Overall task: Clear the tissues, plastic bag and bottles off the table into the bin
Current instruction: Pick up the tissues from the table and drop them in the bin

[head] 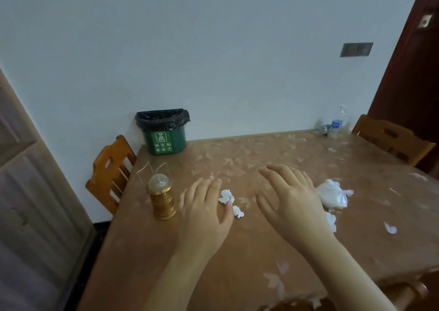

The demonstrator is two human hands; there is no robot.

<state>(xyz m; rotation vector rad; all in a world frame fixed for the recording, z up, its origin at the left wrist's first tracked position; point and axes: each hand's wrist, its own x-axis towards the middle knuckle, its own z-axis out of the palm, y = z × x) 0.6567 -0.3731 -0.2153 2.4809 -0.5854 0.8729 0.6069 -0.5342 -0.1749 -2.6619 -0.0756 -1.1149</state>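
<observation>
Step one, tissue pickup: your left hand (204, 206) and right hand (289, 199) are spread open, holding nothing; crumpled tissues (226, 196) lie on the tabletop (237, 251) by your left thumb; plastic bag (333, 195) right, bottles (337, 120) far corner; next, pinch the tissues, carry to the green bin (164, 132).

No word or number can be read anywhere. The green bin (174, 142) carries a white hourglass-like emblem (161, 135) on its front. A line of characters sits under the emblem, too small to make out, and below that are two rows of small white pictograms (163, 147). The upright water bottle (340, 114) wears a blue label (336, 124) whose pale print is blurred beyond reading.
</observation>
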